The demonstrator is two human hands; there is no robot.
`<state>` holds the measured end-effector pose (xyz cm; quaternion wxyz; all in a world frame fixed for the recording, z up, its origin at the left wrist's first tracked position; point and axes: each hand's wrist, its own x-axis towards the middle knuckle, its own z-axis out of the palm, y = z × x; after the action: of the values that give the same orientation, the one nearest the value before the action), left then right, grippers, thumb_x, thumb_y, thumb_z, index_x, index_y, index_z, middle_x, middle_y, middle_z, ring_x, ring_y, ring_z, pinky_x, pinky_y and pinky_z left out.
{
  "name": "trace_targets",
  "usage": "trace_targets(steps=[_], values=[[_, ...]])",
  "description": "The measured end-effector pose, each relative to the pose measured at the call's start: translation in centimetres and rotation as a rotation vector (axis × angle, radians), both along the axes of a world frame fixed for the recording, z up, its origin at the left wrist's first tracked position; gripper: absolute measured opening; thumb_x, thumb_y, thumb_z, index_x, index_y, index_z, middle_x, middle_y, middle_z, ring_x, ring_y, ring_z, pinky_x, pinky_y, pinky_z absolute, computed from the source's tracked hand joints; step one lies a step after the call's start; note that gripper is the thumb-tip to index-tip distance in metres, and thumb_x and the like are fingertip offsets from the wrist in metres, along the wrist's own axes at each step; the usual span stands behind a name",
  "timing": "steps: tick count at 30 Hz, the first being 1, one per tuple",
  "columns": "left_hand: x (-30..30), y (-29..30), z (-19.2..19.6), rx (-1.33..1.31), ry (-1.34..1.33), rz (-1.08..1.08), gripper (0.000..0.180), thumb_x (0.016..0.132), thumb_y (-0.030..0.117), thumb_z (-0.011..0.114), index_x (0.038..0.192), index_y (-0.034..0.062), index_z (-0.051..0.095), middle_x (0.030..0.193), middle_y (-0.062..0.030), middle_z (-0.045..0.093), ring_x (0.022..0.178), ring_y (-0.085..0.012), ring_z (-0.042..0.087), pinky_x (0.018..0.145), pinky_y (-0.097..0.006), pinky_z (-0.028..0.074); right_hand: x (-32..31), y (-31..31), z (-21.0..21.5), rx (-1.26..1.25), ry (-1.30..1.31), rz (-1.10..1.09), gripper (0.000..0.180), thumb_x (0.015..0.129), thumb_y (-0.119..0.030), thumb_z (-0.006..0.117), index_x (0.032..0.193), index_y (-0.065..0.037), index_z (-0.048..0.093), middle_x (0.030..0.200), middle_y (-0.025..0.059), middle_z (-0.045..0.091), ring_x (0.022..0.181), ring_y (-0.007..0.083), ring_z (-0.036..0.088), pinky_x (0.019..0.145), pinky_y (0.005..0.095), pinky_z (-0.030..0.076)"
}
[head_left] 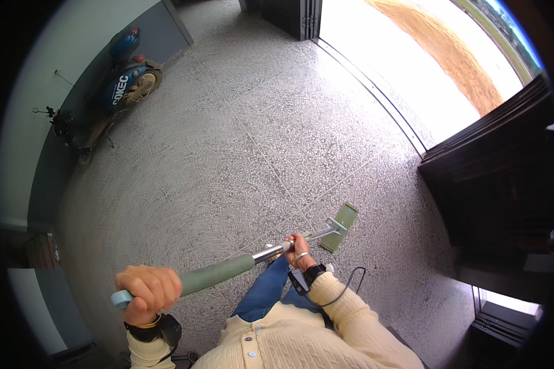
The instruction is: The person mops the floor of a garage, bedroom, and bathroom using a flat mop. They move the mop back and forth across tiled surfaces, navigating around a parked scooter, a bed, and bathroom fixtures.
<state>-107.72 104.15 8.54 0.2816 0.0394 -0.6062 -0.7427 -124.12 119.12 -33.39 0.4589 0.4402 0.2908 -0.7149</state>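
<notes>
A mop with a green flat head [345,220] and a metal pole slants across in front of me. My left hand [146,290] is wrapped round the end of its green padded handle [218,275], beside the pale blue end cap [121,299]. Lower on the pole, my right hand [298,248] closes round the metal part near a joint. The head lies at floor level, to the right of my feet and tilted relative to the pole. My fingers partly cover the pole at both grips.
Speckled grey floor [228,166] with thin seam lines stretches ahead. A blue electric scooter [120,89] stands along the left wall. At the upper right, a doorway with a metal track [375,92] opens onto bright ground with a brown heap [440,49]. A dark door [492,178] borders it.
</notes>
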Motion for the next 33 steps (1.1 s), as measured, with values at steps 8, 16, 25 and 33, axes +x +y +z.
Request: trace_targets(steps=[8,16,25,33], values=[[4.7,-9.8,6.5,-0.286,-0.036,0.126,0.038,0.084,0.023,0.067,0.054,0.0065,0.05,0.045,-0.0026,0.049,0.043,-0.0156,0.053,0.049,-0.031,0.047,5.1,-24.0,4.4,-0.26,-0.114,0.205,0.014,0.083,-0.006,0.05,0.076,-0.007,0.038,0.06,0.0036,0.043,0.053,0.0158,0.044,0.056,0.0305,0.047],[0.4,-17.6,8.1,-0.563,-0.535,0.145,0.022,0.078,0.024,0.07,0.072,0.0073,0.059,0.071,-0.0071,0.061,0.072,-0.0246,0.062,0.073,-0.04,0.049,1.8,-40.5,0.7,-0.5,-0.237,0.216,0.02,0.084,-0.007,0.052,0.071,-0.008,0.038,0.058,-0.0011,0.038,0.051,0.0101,0.039,0.051,0.024,0.043],[-7.9,-23.2,7.6,0.235,-0.969,0.63,0.051,0.095,0.03,0.051,0.137,0.0027,0.04,0.145,-0.0155,0.031,0.13,-0.0305,0.038,0.089,-0.04,0.047,-7.0,-56.2,-3.3,-0.586,-0.37,0.352,0.02,0.086,-0.017,0.054,0.07,-0.008,0.044,0.056,-0.0028,0.039,0.048,0.0093,0.04,0.048,0.0215,0.042],[-3.7,-17.5,-0.7,1.217,-1.518,0.527,0.027,0.082,0.027,0.069,0.102,0.0108,0.059,0.06,0.0023,0.05,0.044,-0.0074,0.042,0.037,-0.024,0.033,-6.1,-49.6,-5.5,-0.101,-0.113,1.011,0.026,0.092,-0.029,0.053,0.085,-0.005,0.047,0.07,0.0131,0.052,0.069,0.0302,0.057,0.064,0.0451,0.05]])
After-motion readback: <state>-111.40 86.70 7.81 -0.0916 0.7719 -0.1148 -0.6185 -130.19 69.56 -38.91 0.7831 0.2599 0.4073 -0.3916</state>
